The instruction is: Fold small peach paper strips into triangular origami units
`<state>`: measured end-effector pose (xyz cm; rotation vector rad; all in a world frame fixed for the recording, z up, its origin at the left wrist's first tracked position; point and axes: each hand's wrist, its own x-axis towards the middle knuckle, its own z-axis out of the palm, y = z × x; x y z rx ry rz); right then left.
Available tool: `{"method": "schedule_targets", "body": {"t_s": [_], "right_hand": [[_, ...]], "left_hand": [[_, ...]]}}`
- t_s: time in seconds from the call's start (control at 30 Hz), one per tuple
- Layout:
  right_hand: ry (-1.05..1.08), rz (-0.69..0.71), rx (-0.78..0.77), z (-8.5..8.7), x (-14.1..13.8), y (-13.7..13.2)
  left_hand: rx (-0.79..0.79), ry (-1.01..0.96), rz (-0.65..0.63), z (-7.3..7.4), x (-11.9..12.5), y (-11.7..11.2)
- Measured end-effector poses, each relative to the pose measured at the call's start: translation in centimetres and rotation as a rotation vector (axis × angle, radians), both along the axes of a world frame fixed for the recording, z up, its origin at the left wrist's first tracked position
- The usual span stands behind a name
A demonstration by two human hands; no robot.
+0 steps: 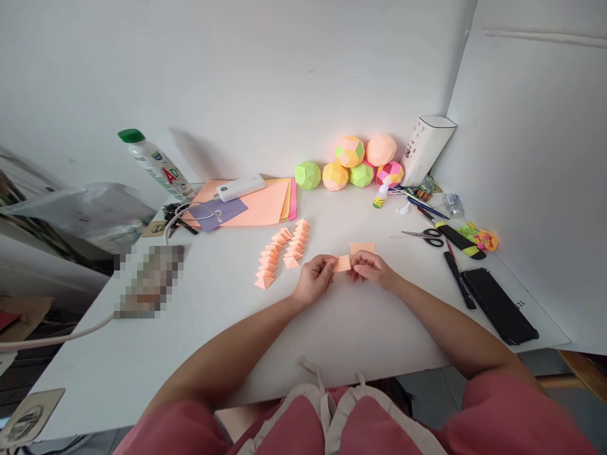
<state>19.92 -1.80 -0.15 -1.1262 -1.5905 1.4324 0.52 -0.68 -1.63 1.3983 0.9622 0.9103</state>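
A small light-orange paper piece (342,263) is held just above the white table, with straight edges. My left hand (317,276) pinches its left end between thumb and fingers. At its right edge, the curled fingers of my right hand (372,268) close on the paper; the exact contact is partly hidden. Behind my right hand lies another flat orange paper sheet (363,247), its lower part covered by the fingers. Left of my hands, folded orange paper units stand in two rows, a longer row (269,258) and a shorter row (297,241).
Several faceted paper balls (336,175) sit against the wall. A glue bottle (380,196), scissors (422,234), a utility knife (458,237) and a black phone (497,303) lie to the right. Large coloured sheets (265,205), a white power bank (241,187) and a spray bottle (159,165) are at back left.
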Motion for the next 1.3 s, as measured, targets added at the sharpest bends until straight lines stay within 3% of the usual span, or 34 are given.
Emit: {"method": "schedule_targets", "body": {"t_s": [0.4, 0.77, 1.0, 1.3], "right_hand": [[-0.075, -0.064, -0.031, -0.6, -0.7, -0.5], [-0.053, -0.052, -0.033, -0.9, -0.7, -0.4], [-0.019, -0.067, -0.011, -0.8, -0.4, -0.2], [-0.025, -0.042, -0.011, -1.1, -0.7, -0.6]], "left_hand": [[-0.11, -0.018, -0.217, 1.0, 0.0, 0.2], [-0.104, 0.057, -0.205, 1.4, 0.0, 0.2], [-0.138, -0.05, -0.163, 0.7, -0.3, 0.5], [-0.14, -0.121, -0.244, 0.5, -0.1, 0.8]]}}
